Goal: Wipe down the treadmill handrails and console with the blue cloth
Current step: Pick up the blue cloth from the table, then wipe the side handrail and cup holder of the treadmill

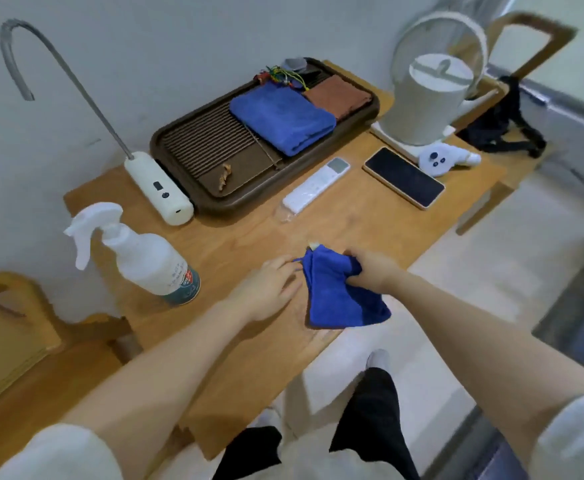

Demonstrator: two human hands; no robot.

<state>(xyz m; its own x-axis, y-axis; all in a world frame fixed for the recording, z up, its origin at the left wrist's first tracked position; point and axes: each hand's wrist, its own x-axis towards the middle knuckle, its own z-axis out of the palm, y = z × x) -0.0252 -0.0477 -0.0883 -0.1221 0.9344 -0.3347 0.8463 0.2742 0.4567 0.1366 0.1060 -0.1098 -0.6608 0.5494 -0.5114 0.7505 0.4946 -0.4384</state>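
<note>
Gathering up first: best bunched snug before heading off, no treadmill in view. Long wooden counter (249, 237) under both hands. Beyond them, dark slatted tray (193, 147) with a second folded blue towel (280, 119). White spray bottle (145, 258) left of left hand (270, 289), fingers spread, merely touching. Small blue microfibre cloth (339, 299) pinched in right hand (370, 271).

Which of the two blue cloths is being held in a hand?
The crumpled blue cloth at the wooden table's near edge, gripped by the right hand. The other, the folded blue cloth, lies untouched on the dark tray.
</note>
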